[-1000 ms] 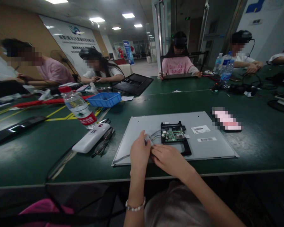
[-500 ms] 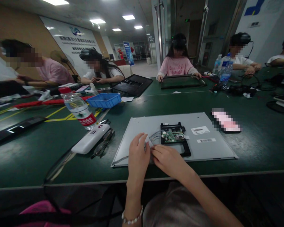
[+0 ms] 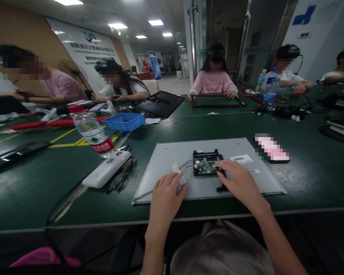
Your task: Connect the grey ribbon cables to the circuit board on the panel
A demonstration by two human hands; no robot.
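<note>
A light grey flat panel (image 3: 157,160) lies on the table in front of me. On it sits a green circuit board (image 3: 204,167) in a black bracket (image 3: 208,153), with thin grey cables (image 3: 186,164) running left from it. My left hand (image 3: 167,191) rests low on the panel's left part, its bent fingers and thumb closed about a strip of white tape (image 3: 176,168) over the cables. At the board's right end is my right hand (image 3: 238,181), its index finger and thumb apart. The fingertips reach the board's edge; firm contact cannot be made out.
Left of the panel lie a white power bank (image 3: 106,170), folded glasses (image 3: 123,173) and a water bottle (image 3: 93,131). Behind them stands a blue tray (image 3: 124,122). A phone (image 3: 272,148) lies to the right. Across the table, a person (image 3: 213,80) holds a black frame (image 3: 218,106).
My right hand has left the tape beside my left hand and moved right to the circuit board. My left hand has lowered slightly and stays at the tape.
</note>
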